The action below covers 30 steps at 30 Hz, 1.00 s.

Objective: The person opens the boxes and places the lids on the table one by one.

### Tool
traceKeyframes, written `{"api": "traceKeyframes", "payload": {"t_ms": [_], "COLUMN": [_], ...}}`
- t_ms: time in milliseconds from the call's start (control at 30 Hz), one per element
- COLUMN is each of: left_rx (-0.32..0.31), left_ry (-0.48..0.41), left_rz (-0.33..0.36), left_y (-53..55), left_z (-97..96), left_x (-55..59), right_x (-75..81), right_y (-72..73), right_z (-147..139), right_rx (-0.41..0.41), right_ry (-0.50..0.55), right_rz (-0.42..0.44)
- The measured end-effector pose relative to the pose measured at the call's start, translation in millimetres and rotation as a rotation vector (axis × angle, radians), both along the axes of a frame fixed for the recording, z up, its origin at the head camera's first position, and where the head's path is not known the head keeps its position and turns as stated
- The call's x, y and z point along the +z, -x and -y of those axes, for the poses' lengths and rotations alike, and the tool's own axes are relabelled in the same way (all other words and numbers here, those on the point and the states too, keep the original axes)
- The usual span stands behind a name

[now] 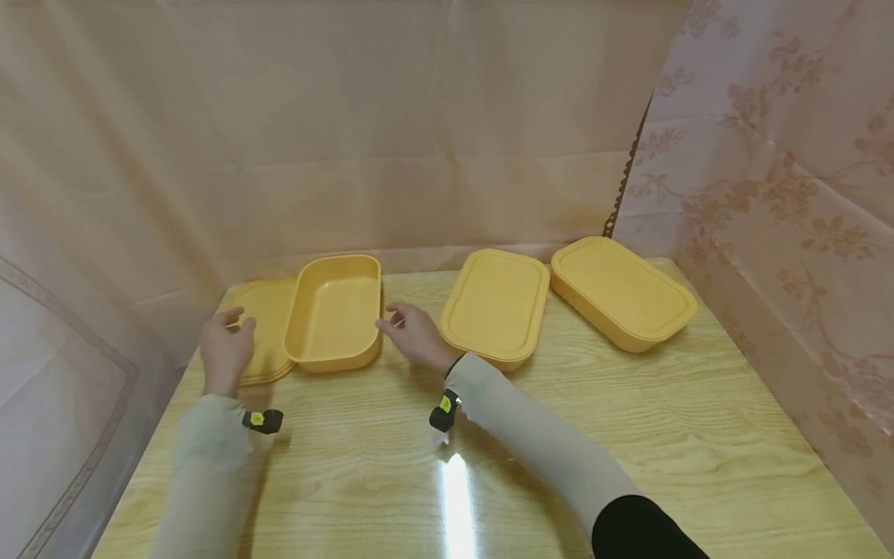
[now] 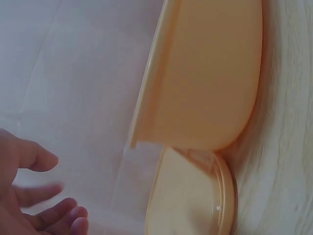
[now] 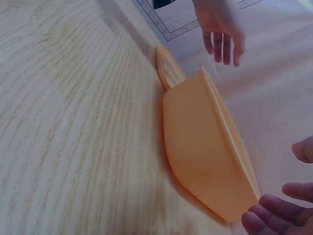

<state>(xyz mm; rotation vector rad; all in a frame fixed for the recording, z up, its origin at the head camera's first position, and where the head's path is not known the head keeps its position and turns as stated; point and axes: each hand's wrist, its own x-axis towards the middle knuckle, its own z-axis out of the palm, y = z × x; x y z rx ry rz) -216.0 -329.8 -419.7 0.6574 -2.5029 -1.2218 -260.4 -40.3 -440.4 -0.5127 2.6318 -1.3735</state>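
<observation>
Grey sleeves (image 1: 541, 431) reach from the near side across a wood-grain tabletop (image 1: 349, 481), with a small black device (image 1: 265, 421) at the left wrist. The left hand (image 1: 226, 353) hovers over a loose yellow lid (image 1: 268, 310), its grip apart, thumb and fingers loosely bent around nothing. The right hand (image 1: 417, 334) has its grip apart too, fingertips just beside the right wall of an open yellow box (image 1: 334, 314); whether they touch it, I cannot tell. That box stands upright at left, hiding the lid's right edge. Farther right sit a lidded yellow box (image 1: 496, 307) and another, angled covered container (image 1: 621, 291). Beyond hangs a beige curtain (image 1: 349, 132).
</observation>
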Motion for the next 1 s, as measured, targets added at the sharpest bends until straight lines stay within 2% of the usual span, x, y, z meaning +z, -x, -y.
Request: {"api": "traceKeyframes", "payload": {"t_ms": [167, 333, 533, 833, 1000], "left_rx": [0.001, -0.039, -0.088, -0.156, -0.176], "left_ry": [-0.053, -0.040, -0.023, 0.001, -0.009], "left_rz": [-0.049, -0.049, -0.070, -0.153, -0.232], "left_y": [6.3, 9.3, 12.0, 14.2, 15.9], "left_z": [-10.6, -20.4, -34.5, -59.1, -73.2], "left_x": [1.2, 2.9, 4.5, 6.5, 9.2], "right_x": [5.8, 12.8, 21.0, 34.2, 42.2], "right_y": [3.6, 6.1, 2.6, -1.1, -2.1], "right_z": [-7.9, -13.9, -19.2, -35.4, -43.8], "right_rx": [-0.011, -0.025, 0.005, -0.004, -0.012], "right_ry": [-0.001, 0.000, 0.016, 0.044, 0.034], "right_rz": [-0.017, -0.010, 0.022, -0.056, -0.087]}}
